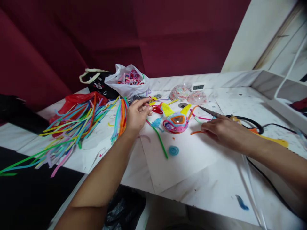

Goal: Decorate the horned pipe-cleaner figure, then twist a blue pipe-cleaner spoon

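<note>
My left hand (137,115) reaches over the white table (203,179), fingers curled near a small red pipe-cleaner piece (157,109) and a thin pale strand at its fingertips; whether it grips anything is unclear. My right hand (222,131) rests flat on the table beside an orange pipe-cleaner piece (197,132), fingers together and extended. Between the hands sits a round craft piece (176,122) wound from coloured pipe cleaners with yellow ear-like tips. A green pipe cleaner (160,142) and a small blue coil (173,150) lie on the white paper in front.
A big fan of multicoloured pipe cleaners (76,124) spreads at left over a red bag (74,100). A white plastic bag (128,80) and black tote (96,82) stand behind. Scissors (230,116), black cable (271,182), clear packets (189,94) and a small digital clock (198,87) lie at right and back.
</note>
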Demonstrator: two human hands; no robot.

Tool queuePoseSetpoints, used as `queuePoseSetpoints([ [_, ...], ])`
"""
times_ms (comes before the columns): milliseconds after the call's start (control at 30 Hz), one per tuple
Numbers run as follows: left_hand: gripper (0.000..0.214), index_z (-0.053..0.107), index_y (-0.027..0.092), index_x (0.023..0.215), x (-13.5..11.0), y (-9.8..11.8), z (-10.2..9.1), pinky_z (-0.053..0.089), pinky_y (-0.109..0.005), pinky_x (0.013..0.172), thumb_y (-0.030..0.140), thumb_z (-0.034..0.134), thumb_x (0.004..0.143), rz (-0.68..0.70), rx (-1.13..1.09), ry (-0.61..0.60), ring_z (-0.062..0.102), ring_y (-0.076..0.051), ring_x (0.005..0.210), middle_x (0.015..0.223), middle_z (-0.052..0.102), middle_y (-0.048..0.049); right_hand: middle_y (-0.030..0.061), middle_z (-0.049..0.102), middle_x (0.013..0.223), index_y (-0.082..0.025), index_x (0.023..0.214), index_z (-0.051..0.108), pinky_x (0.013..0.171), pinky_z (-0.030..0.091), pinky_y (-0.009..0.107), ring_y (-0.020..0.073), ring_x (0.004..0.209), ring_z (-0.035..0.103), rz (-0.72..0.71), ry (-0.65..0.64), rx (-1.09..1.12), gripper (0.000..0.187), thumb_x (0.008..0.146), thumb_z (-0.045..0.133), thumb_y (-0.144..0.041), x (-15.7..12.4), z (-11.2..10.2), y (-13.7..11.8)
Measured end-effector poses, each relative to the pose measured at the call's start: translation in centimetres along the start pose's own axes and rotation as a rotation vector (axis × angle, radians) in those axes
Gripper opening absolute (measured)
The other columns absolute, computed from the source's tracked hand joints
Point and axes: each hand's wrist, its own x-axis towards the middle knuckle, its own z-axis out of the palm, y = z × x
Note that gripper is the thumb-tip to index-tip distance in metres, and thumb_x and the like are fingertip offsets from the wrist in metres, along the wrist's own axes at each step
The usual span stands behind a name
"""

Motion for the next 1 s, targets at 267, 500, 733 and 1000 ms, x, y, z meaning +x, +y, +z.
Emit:
queuePoseSetpoints([
  [267,0.02,0.072,0.018,0.095,-1.6,1.7,-4.3,0.052,-0.026,0.073,0.018,0.061,0.078,0.119,0.375,-0.308,0.064,-0.015,0.087,0.101,0.064,-0.0058,0.0033,0.07,0.079,-0.02,0.085,0.066,0.076,0.038,0.037,0.0223,0.075,0.065,-0.04,0.13,0.023,0.014,0.088,0.052,-0.018,-0.4,-0.7,-1.3],
  [500,0.015,0.069,0.016,0.095,-5.0,-0.9,-6.2,0.048,-0.03,0.075,0.018,0.059,0.084,0.198,0.783,-0.718,0.063,-0.016,0.082,0.092,0.068,-0.0064,0.0031,0.067,0.079,-0.019,0.085,0.065,0.073,0.037,0.036,0.0217,0.073,0.062,-0.096,0.229,0.009,0.011,0.089,0.055,-0.021,-0.8,0.0,-2.0],
  [733,0.015,0.065,0.015,0.079,-5.4,-1.8,-5.6,0.046,-0.035,0.077,0.021,0.056,0.089,0.263,0.836,-0.674,0.061,-0.02,0.083,0.084,0.065,-0.0067,0.0021,0.067,0.079,-0.021,0.087,0.064,0.074,0.036,0.036,0.0215,0.075,0.06,-0.117,0.258,0.031,0.012,0.093,0.054,-0.025,-2.0,-0.7,-2.7],
  [1000,0.01,0.066,0.017,0.09,-6.2,-0.2,-5.1,0.051,-0.024,0.069,0.013,0.063,0.082,0.228,0.572,-0.407,0.065,-0.013,0.075,0.086,0.068,-0.0035,0.0028,0.065,0.08,-0.02,0.092,0.063,0.074,0.034,0.036,0.0199,0.075,0.058,-0.135,0.313,0.093,0.017,0.096,0.048,-0.027,-2.9,-0.8,-3.8],
])
